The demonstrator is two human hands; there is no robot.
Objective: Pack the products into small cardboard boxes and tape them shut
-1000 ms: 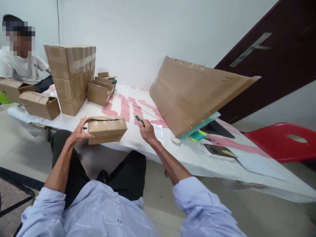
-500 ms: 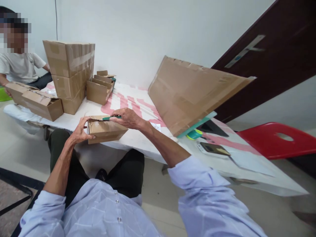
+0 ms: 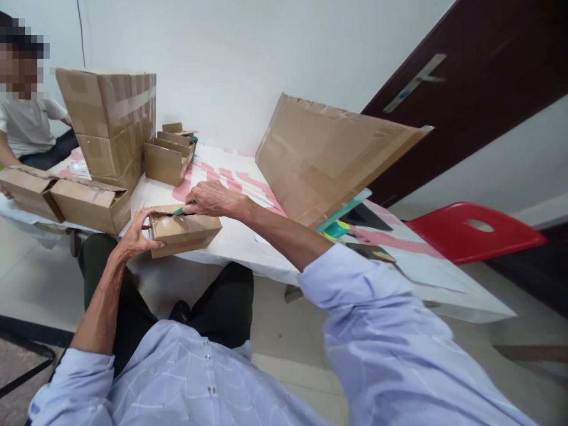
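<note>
A small brown carton [image 3: 189, 234] sits at the table's front edge, its taped seam facing up. My left hand [image 3: 134, 235] is closed on its left end, thumb on the near side and fingers over the top. Gripped in my right hand [image 3: 213, 198] is a slim green utility knife [image 3: 178, 210], its front end down at the carton's top seam. The blade itself is too small to make out.
Tall stacked cartons [image 3: 106, 106] stand at the left, with open cartons [image 3: 164, 163] beside them. Two long cartons [image 3: 91, 204] lie near a seated person [image 3: 31, 127]. A cardboard panel [image 3: 337, 160] leans at the right, near a tape roll [image 3: 336, 229], a phone [image 3: 371, 252] and a red chair [image 3: 479, 234].
My view has shifted, so most things appear further left. The knife has moved slightly leftward along the carton's seam. The long cartons at the left have slid right along the table.
</note>
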